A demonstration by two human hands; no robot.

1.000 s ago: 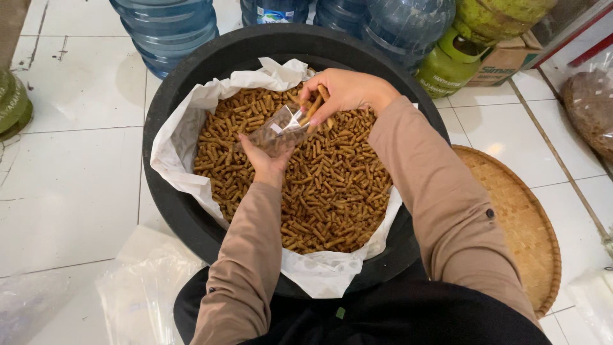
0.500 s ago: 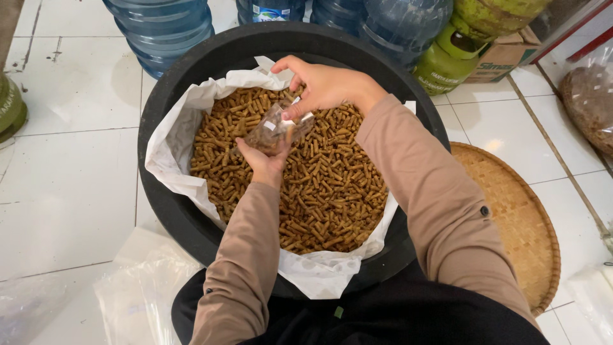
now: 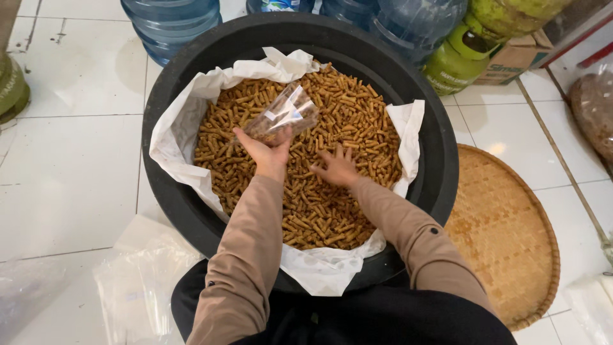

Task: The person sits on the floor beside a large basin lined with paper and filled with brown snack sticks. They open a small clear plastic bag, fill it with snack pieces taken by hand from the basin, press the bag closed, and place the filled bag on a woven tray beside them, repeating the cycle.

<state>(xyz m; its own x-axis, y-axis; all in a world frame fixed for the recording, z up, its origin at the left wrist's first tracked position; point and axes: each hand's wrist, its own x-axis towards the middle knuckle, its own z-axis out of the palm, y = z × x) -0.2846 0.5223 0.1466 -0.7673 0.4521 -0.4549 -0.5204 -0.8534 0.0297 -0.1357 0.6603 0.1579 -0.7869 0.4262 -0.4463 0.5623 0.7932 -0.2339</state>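
Left hand gripping small clear bag above tub; right hand spread open, digging into snack sticks. Could spill sticks if bag tips.

A small shop's tiled back room: water jugs, gas canister, snack-filled tub, woven tray.

A clear plastic bag was held up by the left hand; the right hand was pressed, fingers spread, into brown stick snacks inside a black tub.
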